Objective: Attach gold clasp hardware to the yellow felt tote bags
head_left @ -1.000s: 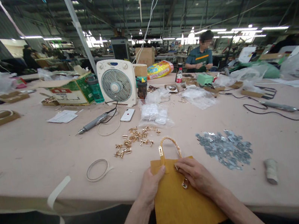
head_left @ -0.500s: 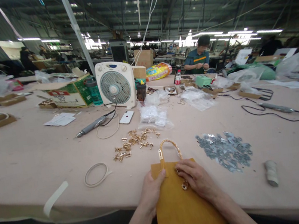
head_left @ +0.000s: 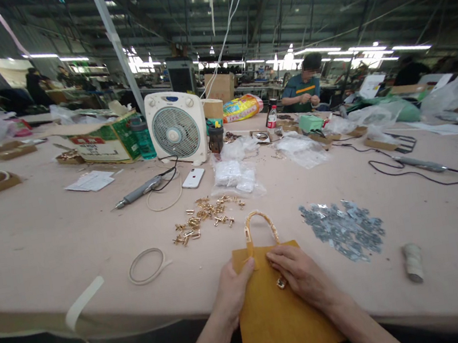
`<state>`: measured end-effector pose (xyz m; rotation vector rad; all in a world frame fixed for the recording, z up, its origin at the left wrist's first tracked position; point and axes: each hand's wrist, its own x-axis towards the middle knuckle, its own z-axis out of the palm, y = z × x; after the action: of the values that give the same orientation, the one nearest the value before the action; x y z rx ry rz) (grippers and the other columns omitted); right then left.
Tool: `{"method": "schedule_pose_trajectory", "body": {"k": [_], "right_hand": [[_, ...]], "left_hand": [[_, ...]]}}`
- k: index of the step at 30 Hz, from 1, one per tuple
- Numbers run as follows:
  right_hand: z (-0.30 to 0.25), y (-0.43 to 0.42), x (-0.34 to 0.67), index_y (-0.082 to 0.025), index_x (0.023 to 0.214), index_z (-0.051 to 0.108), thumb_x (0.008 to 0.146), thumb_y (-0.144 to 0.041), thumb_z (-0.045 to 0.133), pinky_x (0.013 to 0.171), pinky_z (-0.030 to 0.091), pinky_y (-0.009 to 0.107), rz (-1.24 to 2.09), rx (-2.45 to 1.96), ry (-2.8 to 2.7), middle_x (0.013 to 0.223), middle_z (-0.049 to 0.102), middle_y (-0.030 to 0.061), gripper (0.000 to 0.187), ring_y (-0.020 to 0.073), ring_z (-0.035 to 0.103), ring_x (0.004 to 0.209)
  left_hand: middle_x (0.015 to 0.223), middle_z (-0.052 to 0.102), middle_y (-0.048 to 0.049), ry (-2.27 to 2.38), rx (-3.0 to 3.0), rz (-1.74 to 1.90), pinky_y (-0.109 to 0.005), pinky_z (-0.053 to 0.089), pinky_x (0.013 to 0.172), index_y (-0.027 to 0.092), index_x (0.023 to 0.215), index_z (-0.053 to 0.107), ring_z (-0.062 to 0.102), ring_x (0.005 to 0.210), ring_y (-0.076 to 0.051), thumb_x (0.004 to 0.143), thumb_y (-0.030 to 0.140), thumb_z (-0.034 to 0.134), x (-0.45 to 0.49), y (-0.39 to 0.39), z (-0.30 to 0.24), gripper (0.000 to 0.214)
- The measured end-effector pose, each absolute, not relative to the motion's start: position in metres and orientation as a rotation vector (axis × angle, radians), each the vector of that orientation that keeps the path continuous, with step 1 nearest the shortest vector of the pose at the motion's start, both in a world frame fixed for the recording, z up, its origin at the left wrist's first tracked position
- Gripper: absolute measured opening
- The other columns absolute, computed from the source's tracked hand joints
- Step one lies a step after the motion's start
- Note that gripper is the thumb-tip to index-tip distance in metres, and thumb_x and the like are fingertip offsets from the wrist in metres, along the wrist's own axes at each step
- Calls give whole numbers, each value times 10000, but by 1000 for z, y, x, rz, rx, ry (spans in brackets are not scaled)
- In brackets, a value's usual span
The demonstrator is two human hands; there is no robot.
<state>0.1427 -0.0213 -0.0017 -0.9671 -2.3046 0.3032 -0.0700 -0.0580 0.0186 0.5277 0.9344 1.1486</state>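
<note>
A mustard-yellow bag panel point(head_left: 286, 325) with a looped handle point(head_left: 262, 214) on its top edge leans against the table's front edge. My left hand point(head_left: 232, 290) grips its left side, with the thumb on the front near the handle's left end. My right hand point(head_left: 299, 270) is bent over the upper right of the panel, its fingers pressed on the front at a small gold fitting point(head_left: 281, 283) that shows below them. What lies under those fingertips is hidden. Gold metal fittings point(head_left: 205, 213) lie beyond the handle, and a heap of flat grey metal pieces point(head_left: 345, 228) is to the right.
A roll of tape point(head_left: 146, 266) lies at left, a spool point(head_left: 412, 262) at right. Farther back are an electric screwdriver point(head_left: 139, 192), a phone point(head_left: 193, 178), plastic bags point(head_left: 234, 177), a box fan point(head_left: 176, 127) and a second corded tool point(head_left: 421, 164). A co-worker point(head_left: 302, 90) is across the table.
My right hand's fingers have shifted slightly left and flattened on the panel. The gold fitting below them has moved a little. My left hand keeps its grip.
</note>
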Motion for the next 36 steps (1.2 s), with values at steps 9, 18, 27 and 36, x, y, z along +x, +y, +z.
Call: {"method": "schedule_pose_trajectory", "body": {"k": [9, 18, 27, 36], "right_hand": [[2, -25, 132, -253, 1250, 689, 1059, -171, 477, 893, 626, 400, 261, -1009, -2267, 1125, 738, 104, 297, 233, 708, 1020], [-15, -36, 128, -223, 1366, 627, 921, -15, 499, 898, 626, 458, -13, -1119, -2300, 1198, 738, 126, 508, 280, 705, 1052], [-15, -37, 132, -240, 1366, 635, 964, -44, 478, 897, 638, 405, 64, -1106, -2219, 1210, 766, 96, 474, 248, 741, 1053], [-17, -42, 131, -209, 1337, 676, 967, -36, 443, 1003, 604, 406, 108, -1105, -2237, 1287, 746, 91, 470, 237, 712, 1166]], "left_hand": [[1010, 814, -168, 930, 537, 1154, -407, 642, 822, 113, 1171, 720, 793, 906, -321, 697, 490, 930, -69, -61, 16, 641], [1042, 809, -190, 901, 515, 1154, -403, 641, 818, 99, 1140, 717, 794, 910, -325, 713, 483, 922, -70, -61, 21, 610], [1023, 812, -194, 870, 448, 1152, -426, 645, 827, 98, 1105, 718, 797, 906, -335, 716, 481, 924, -72, -58, 16, 584], [1075, 806, -198, 833, 499, 1158, -429, 640, 846, 95, 1141, 720, 792, 927, -336, 750, 460, 903, -74, -60, 18, 565]]}}
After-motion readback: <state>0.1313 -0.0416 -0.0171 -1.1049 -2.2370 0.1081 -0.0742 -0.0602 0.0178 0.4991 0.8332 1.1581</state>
